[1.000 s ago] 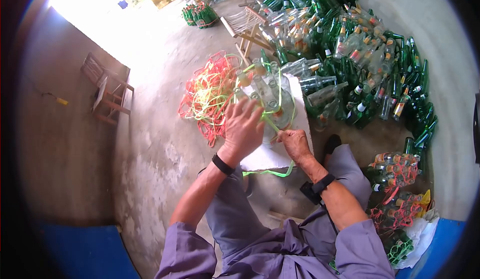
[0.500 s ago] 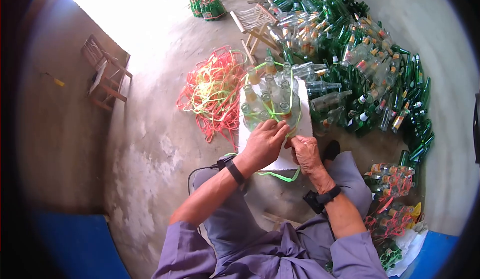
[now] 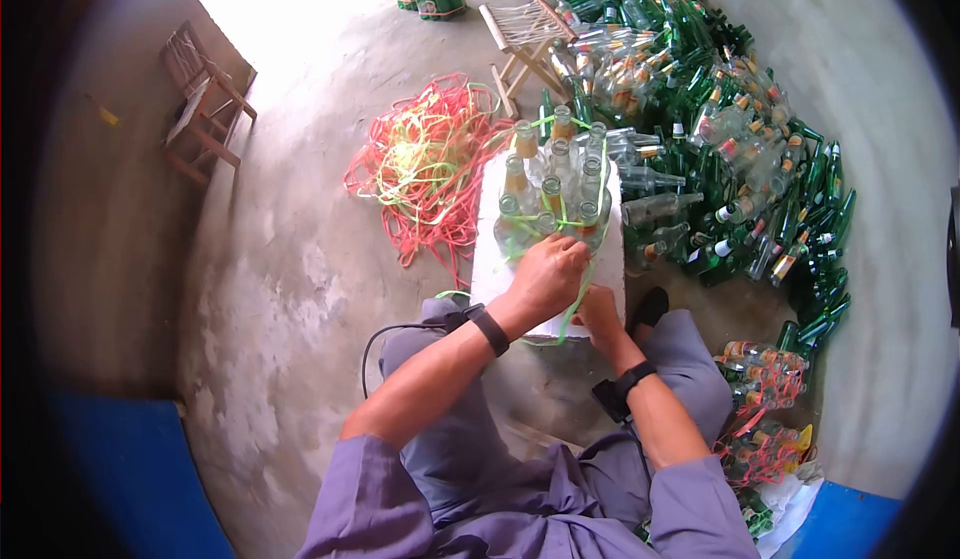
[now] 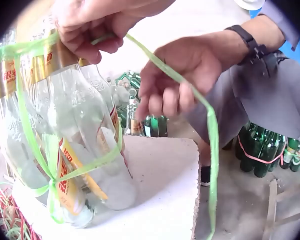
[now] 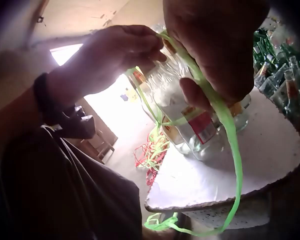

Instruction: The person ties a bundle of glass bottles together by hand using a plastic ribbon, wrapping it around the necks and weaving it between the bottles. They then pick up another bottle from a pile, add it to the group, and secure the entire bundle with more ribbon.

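A cluster of clear glass bottles [image 3: 515,181] stands upright on a white block [image 3: 492,274], bound by green plastic strap [image 4: 213,155]. The strap circles the necks and also the bodies, with a knot low on one side in the left wrist view. My left hand [image 3: 548,279] pinches the strap at the near bottle necks. Lower and to the right, my right hand [image 3: 600,311] is loosely curled beside the strap's hanging tail. In the left wrist view the tail crosses in front of the right hand's fingers [image 4: 172,101] and hangs past the block's edge.
A tangle of red and green strap [image 3: 425,159] lies on the floor left of the block. Loose green and clear bottles [image 3: 720,149] are heaped along the right wall. A folding stool [image 3: 525,44] stands ahead, a wooden chair [image 3: 205,109] at the left wall.
My left hand has come down from above the bottles to grip the strap at the near necks. My right hand, earlier at the strap, has moved lower. The head view has shifted.
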Available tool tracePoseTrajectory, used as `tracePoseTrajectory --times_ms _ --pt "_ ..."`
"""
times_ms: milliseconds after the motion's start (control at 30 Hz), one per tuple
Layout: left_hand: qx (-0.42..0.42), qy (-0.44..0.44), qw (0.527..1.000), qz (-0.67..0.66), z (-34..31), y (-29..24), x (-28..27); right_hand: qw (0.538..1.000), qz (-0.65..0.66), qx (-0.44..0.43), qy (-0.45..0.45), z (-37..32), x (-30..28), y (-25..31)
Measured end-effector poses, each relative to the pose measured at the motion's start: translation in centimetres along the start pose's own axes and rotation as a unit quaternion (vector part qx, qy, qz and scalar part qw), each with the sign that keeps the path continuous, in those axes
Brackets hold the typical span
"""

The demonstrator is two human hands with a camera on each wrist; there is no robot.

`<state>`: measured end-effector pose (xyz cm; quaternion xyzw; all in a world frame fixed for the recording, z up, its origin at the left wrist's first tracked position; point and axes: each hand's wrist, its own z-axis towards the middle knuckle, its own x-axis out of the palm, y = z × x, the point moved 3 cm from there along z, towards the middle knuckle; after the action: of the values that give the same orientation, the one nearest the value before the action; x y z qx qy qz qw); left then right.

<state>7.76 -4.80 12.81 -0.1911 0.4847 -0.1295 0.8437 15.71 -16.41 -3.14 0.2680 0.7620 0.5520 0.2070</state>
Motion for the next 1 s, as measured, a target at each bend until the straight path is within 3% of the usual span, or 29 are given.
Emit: tracePoseTrajectory --times_ms 33,67,100,133,167,333,400,467,600,833,1000 --pt "-0.003 -0.032 0.999 -0.025 0.0 0.4 0.7 0.953 -0.210 -0.210 0.060 0.5 0.5 -1.1" --pt "-0.007 -0.063 0.997 -0.050 -0.1 0.6 1.2 0.953 -0.211 -0.207 0.063 0.5 1.3 -1.2" --pt "-0.011 -0.063 0.997 -0.051 -0.1 0.4 1.3 0.957 -0.182 -0.225 0.009 0.3 2.5 -0.9" --pt "-0.058 -0.066 0.992 -0.088 0.1 0.3 1.0 0.957 -0.152 -0.242 -0.046 0.3 3.4 -0.8" --pt "-0.102 -0.071 0.985 -0.123 0.3 0.2 0.7 0.958 -0.152 -0.240 -0.043 0.7 4.3 -0.6" --pt "-0.143 -0.078 0.965 -0.206 0.9 0.1 0.0 0.869 -0.265 -0.332 -0.253 2.7 6.6 -1.7" --pt "-0.153 -0.078 0.958 -0.229 0.9 0.0 0.0 0.875 -0.272 -0.319 -0.243 3.9 6.9 -2.4" --pt "-0.214 -0.069 0.929 -0.294 0.7 0.1 0.1 0.882 -0.283 -0.303 -0.224 3.4 6.5 -3.4" --pt "-0.235 -0.065 0.910 -0.336 0.4 0.2 0.2 0.892 -0.308 -0.277 -0.182 2.7 5.3 -6.2" --pt "-0.192 -0.086 0.939 -0.273 -0.1 -0.1 0.4 0.903 -0.341 -0.238 -0.110 2.5 4.0 -9.0" --pt "-0.152 -0.050 0.961 -0.227 -0.6 0.5 0.4 0.904 -0.353 -0.229 -0.076 3.8 5.1 -10.4"
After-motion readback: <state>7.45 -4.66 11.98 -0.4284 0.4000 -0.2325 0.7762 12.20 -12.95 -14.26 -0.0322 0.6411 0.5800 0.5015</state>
